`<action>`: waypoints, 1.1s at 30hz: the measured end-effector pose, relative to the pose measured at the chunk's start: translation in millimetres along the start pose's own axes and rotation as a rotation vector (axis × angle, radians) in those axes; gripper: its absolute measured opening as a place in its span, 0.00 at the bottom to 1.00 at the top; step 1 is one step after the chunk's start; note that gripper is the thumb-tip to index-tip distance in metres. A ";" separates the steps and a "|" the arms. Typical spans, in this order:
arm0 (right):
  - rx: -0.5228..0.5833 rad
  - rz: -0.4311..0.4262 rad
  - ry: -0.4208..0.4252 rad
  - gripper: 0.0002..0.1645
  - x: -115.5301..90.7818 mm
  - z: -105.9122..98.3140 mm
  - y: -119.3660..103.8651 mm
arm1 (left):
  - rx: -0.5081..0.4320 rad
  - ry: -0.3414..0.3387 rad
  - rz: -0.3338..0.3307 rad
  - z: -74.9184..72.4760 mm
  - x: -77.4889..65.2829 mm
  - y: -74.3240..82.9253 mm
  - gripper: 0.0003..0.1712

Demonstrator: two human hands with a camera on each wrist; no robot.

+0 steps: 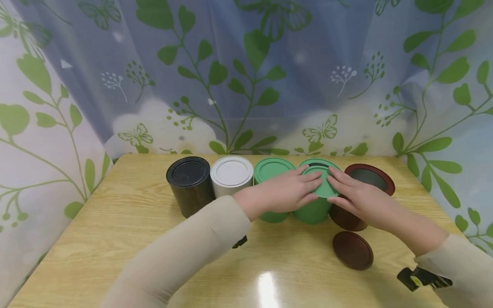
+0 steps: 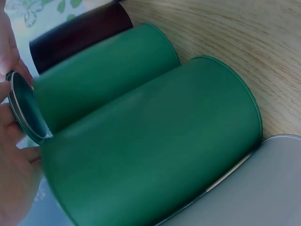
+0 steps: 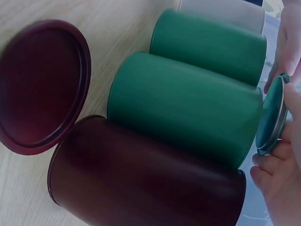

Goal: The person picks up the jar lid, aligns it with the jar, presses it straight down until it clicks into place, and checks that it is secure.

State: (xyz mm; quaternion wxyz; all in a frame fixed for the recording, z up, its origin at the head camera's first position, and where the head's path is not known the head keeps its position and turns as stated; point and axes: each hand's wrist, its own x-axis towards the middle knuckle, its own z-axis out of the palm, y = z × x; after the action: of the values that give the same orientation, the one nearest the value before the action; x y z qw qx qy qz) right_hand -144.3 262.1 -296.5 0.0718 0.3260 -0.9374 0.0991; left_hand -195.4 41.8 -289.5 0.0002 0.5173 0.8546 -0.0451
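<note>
Both hands hold a green lid point(image 1: 326, 188) over the right-hand green can point(image 1: 311, 210). The lid sits tilted, with a dark gap showing at the can's back rim. My left hand point(image 1: 289, 190) has its fingers over the lid's left side. From the other side, my right hand point(image 1: 366, 199) holds the lid's right edge. In the right wrist view the lid point(image 3: 272, 115) stands at an angle to the can's mouth, fingers around its rim. Beside it stands a second green can point(image 1: 274, 169) with its lid on, partly behind my left hand.
Left in the row are a lidded black can point(image 1: 192, 188) and a lidded white can point(image 1: 232, 171). At the right end stands an open dark red can point(image 1: 346, 220), partly behind my right hand. Its lid point(image 1: 353, 250) lies on the wooden table point(image 1: 154, 265) in front.
</note>
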 end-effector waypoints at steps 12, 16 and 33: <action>0.110 0.093 -0.123 0.36 18.7 -3.0 16.4 | -0.176 -0.042 -0.092 0.3 20.5 -15.5 0.29; 0.129 0.098 -0.148 0.37 19.8 -3.5 19.7 | -0.159 -0.072 -0.118 1.8 26.1 -14.7 0.29; 0.144 0.148 -0.240 0.39 28.0 -4.8 20.9 | -0.092 -0.071 -0.214 9.5 32.5 -10.9 0.31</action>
State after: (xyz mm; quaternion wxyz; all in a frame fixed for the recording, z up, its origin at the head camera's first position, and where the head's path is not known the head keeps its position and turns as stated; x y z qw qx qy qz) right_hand -178.8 262.5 -289.1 -0.0718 0.2696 -0.9512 0.1317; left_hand -220.6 64.8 -299.6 0.0494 0.4207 0.9056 -0.0236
